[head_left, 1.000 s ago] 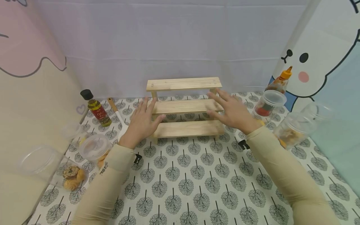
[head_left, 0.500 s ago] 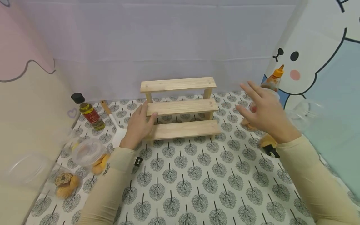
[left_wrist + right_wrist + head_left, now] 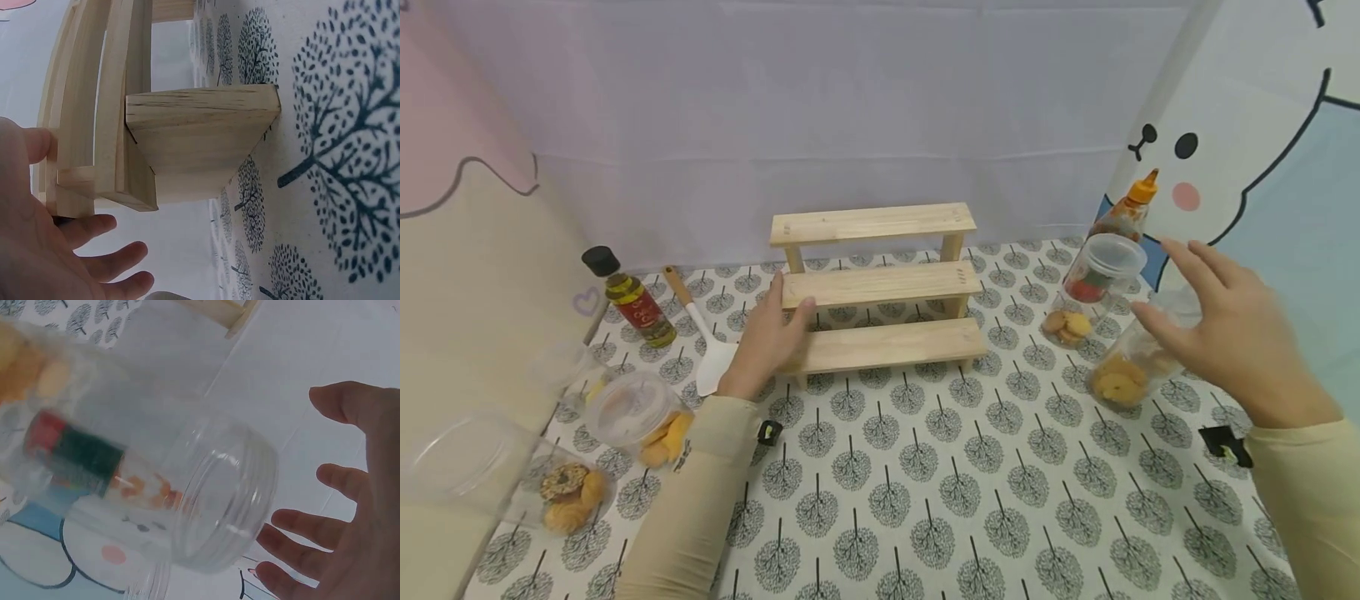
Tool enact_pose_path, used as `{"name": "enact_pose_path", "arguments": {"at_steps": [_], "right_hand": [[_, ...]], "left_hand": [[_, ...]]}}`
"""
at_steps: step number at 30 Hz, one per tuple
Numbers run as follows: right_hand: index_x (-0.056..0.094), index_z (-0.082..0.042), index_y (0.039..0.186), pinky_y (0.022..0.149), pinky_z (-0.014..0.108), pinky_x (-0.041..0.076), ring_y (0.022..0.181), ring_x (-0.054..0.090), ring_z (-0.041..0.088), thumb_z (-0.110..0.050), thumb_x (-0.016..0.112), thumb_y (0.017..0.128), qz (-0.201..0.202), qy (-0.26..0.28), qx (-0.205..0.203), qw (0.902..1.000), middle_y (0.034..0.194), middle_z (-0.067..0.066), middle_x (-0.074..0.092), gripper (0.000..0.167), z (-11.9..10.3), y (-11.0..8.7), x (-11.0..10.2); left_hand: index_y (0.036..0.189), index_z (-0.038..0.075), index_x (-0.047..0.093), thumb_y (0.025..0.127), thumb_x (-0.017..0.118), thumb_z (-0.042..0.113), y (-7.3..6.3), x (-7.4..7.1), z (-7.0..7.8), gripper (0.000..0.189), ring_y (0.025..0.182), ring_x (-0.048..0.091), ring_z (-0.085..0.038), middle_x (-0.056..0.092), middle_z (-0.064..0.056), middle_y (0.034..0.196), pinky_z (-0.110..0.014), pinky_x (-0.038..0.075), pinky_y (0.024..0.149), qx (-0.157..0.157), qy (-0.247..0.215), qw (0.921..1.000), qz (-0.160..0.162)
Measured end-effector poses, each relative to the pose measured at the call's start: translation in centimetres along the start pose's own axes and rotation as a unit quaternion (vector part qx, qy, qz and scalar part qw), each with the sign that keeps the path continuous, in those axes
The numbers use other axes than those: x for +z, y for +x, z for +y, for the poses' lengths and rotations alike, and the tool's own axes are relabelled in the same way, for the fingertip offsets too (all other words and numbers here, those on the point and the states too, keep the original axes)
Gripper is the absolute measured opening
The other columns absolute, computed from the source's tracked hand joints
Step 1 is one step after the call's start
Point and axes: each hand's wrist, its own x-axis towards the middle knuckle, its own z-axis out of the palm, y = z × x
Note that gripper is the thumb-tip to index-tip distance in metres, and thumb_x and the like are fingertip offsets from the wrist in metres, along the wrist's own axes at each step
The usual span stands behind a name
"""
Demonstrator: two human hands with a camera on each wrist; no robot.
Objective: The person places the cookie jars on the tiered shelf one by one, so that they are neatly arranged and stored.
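Note:
My left hand (image 3: pixel 765 342) is at the left end of a three-step wooden shelf (image 3: pixel 880 283). In the left wrist view its thumb lies against a board and its other fingers are spread, fairly straight, by the board's end. Raised over the right side of the table, my right hand (image 3: pixel 1232 333) has its thumb and fingers apart and holds nothing. Below and beside it stands a clear jar of cookies (image 3: pixel 1120 379), partly hidden by the hand. In the right wrist view a clear jar's wide mouth (image 3: pixel 231 500) is close to the fingertips, apart from the thumb.
Another clear jar of cookies (image 3: pixel 1105 254) stands behind, before an orange-capped squeeze bottle (image 3: pixel 1138 196). At left are an oil bottle (image 3: pixel 640 308), a white spatula (image 3: pixel 711 362) with a wooden handle end, and several clear containers, including a jar (image 3: pixel 632 408) with cookies.
My right hand has left the shelf's right side and moved right, past the rear jar to the front one. My left hand has stayed at the shelf's left end. The view has shifted slightly.

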Motion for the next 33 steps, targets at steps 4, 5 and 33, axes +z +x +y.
{"name": "enact_pose_path", "arguments": {"at_steps": [4,5,33], "right_hand": [[0.038,-0.014,0.155,0.093,0.075,0.038,0.112,0.047,0.06,-0.038,0.074,0.085,-0.048,-0.027,0.035,0.9979,0.134,0.038,0.049,0.082,1.2,-0.8,-0.6],[0.037,-0.014,0.155,0.091,0.074,0.038,0.111,0.046,0.06,-0.04,0.074,0.085,-0.063,-0.03,0.043,0.9966,0.132,0.04,0.049,0.084,1.4,-0.9,-0.8],[0.027,-0.004,0.156,0.079,0.078,0.038,0.105,0.043,0.062,-0.051,0.057,0.097,-0.255,-0.023,0.119,0.9594,0.134,0.047,0.032,0.081,3.8,-1.7,0.5]], "left_hand": [[0.161,0.014,-0.004,0.099,0.033,0.066,0.0,0.1,-0.2,0.089,0.148,0.02,-0.045,0.019,-0.025,0.162,-0.061,0.017,0.12,-0.002,-0.011,0.9999,0.002],[0.161,0.014,-0.004,0.098,0.033,0.067,0.0,0.2,-0.2,0.089,0.148,0.021,-0.045,0.02,-0.025,0.162,-0.06,0.018,0.12,-0.004,-0.014,0.9999,0.003],[0.161,0.017,-0.002,0.098,0.038,0.065,0.0,0.5,-0.1,0.089,0.15,0.019,-0.04,0.017,-0.021,0.164,-0.057,0.017,0.122,-0.011,-0.056,0.9983,0.014]]}}
